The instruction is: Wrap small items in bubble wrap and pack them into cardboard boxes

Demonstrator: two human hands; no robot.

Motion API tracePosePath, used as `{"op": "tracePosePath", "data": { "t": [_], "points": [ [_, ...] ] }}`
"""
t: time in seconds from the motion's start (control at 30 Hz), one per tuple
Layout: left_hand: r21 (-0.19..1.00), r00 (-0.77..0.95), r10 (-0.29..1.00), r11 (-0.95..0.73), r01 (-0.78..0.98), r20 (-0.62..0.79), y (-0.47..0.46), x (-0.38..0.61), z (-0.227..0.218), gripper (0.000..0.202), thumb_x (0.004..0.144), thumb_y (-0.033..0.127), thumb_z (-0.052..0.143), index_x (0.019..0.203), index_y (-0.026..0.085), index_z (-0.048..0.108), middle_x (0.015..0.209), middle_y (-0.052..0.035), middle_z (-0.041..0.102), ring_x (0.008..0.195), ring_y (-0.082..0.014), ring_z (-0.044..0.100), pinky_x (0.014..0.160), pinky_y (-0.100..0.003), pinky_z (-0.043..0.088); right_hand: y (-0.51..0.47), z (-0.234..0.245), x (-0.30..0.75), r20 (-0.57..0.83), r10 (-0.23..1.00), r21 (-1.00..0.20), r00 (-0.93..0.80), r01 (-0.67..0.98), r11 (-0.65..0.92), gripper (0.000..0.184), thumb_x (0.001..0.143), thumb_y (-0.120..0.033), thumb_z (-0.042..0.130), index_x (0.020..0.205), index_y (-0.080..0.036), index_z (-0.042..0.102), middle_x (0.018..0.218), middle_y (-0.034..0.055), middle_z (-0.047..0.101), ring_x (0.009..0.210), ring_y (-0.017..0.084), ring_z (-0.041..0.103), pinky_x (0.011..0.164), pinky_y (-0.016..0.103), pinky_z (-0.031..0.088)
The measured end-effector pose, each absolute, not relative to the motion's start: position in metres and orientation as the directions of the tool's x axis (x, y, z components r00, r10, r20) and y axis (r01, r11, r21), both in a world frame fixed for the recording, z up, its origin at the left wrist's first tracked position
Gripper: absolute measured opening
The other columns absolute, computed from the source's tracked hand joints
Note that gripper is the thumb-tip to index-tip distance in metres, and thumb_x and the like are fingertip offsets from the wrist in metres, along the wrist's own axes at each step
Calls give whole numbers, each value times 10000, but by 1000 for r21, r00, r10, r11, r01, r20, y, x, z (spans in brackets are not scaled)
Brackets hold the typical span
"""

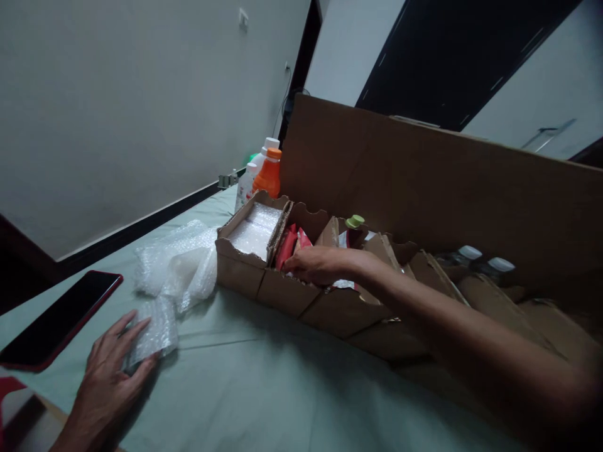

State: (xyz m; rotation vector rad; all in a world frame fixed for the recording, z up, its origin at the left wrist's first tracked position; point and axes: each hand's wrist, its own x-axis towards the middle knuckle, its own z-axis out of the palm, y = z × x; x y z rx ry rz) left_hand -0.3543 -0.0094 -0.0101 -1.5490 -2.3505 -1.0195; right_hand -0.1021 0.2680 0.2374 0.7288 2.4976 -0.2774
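Observation:
My left hand (110, 367) lies with its fingers spread over a small folded piece of bubble wrap (157, 329) on the bed sheet. A larger crumpled sheet of bubble wrap (191, 260) sits just beyond it. Across the cardboard box (289, 295) reaches my right arm, and my right hand (315, 263) dips into the second compartment from the left. Its fingers are curled down beside red packets (286, 248); the fingertips are partly hidden, so what they grip cannot be made out. The leftmost compartment contains flat bubble-wrapped items (257, 231).
A phone with a red edge (61, 320) lies at the left. Orange (268, 176) and white bottles (245, 185) stand behind the box's left end. A tall cardboard flap (424, 182) rises at the back. Clear bottles with white caps (499, 267) occupy compartments at right.

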Motion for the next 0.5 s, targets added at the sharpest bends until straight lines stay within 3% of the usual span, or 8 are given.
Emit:
{"op": "tracePosePath", "data": {
  "t": [0.13, 0.23, 0.4, 0.5],
  "points": [
    [408, -392, 762, 184, 894, 516, -8, -355, -13, 393, 872, 375, 530, 1233, 241, 607, 1396, -136, 540, 1234, -370, 551, 971, -574, 519, 273, 225, -109, -567, 442, -55, -695, 567, 822, 290, 783, -107, 576, 1036, -179, 699, 833, 38, 701, 653, 149, 569, 533, 264, 370],
    [410, -389, 754, 174, 895, 529, -6, -355, -16, 384, 866, 351, 542, 1233, 255, 602, 1393, -123, 539, 1248, -356, 546, 986, -547, 513, 276, 219, -109, -551, 467, -27, -691, 575, 818, 304, 749, -95, 601, 1026, -166, 703, 863, 52, 708, 688, 159, 583, 552, 269, 383],
    [395, -358, 734, 133, 909, 577, -3, -355, -20, 394, 862, 334, 545, 1238, 229, 596, 1394, -150, 530, 1262, -379, 533, 992, -560, 496, 276, 208, -119, -459, 575, 84, -677, 612, 787, 151, 775, -119, 582, 868, -136, 699, 809, 100, 695, 697, 187, 593, 565, 278, 373],
    [409, -373, 727, 138, 902, 577, -2, -352, -17, 392, 877, 322, 546, 1254, 223, 583, 1403, -158, 516, 1277, -376, 516, 1008, -565, 484, 269, 229, -113, -356, 611, 119, -707, 615, 780, 144, 788, -112, 565, 853, -167, 681, 806, 94, 696, 710, 192, 598, 598, 285, 389]
  ]
}}
